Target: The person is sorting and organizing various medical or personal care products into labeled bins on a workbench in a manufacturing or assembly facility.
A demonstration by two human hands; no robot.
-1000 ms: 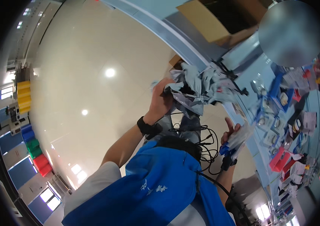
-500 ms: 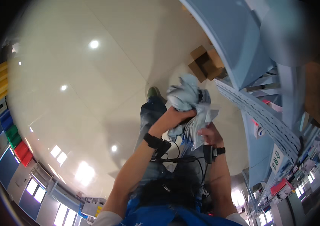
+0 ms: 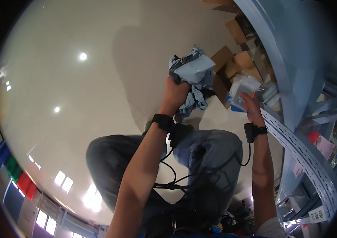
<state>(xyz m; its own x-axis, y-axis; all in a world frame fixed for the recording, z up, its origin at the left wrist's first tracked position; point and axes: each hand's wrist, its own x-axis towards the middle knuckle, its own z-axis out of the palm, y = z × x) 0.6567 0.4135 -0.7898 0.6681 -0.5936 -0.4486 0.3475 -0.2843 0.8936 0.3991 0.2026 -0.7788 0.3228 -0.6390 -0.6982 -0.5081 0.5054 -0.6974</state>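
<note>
My left hand (image 3: 175, 95) is closed round a bunch of crumpled grey plastic mailing bags (image 3: 195, 71), dark on their inner side, held up in front of my knees. Off to the right, my right hand (image 3: 251, 106) grips clear plastic bags (image 3: 244, 85) with blue and orange parts showing. These sit over the near edge of an open cardboard box (image 3: 223, 59), partly covering it. What lies inside the clear bags is too small to make out.
More open cardboard boxes (image 3: 238, 31) stand on the floor beside a grey-blue metal shelf (image 3: 299, 148) with a perforated upright. My bent knees (image 3: 212, 148) are below my hands, and black cables (image 3: 176, 184) hang between my wrists. Coloured bins (image 3: 13, 174) line the far left.
I have gone from standing to crouching. My hands have moved apart: the left lifts the grey bags forward, while the right has carried the clear bags rightward to the cardboard box.
</note>
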